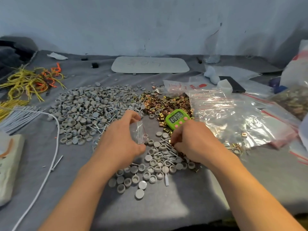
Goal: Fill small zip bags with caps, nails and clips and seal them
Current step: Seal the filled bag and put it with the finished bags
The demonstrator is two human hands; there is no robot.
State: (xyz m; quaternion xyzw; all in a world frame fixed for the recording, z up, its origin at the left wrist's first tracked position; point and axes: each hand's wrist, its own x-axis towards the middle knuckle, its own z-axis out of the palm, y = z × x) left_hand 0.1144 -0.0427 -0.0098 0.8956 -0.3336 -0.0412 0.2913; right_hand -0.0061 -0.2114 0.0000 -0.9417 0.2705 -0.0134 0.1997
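My left hand (122, 139) holds a small clear zip bag (139, 132) with a red seal line, its mouth towards the right. My right hand (191, 141) hangs with curled fingers over a small heap of nails (166, 151) and grey caps (154, 170); whatever the fingertips pinch is hidden. A big pile of grey caps (83, 110) covers the cloth at the left. Brass-coloured clips (168, 104) lie in a heap behind my right hand. More nails (110, 114) are mixed in at the cap pile's right side.
A green timer (177, 119) stands between the clips and my right hand. A stack of empty zip bags (233, 117) spreads out at the right. Yellow and orange ties (31, 82) and a white cable (55, 147) lie left. A white board (150, 65) lies at the back.
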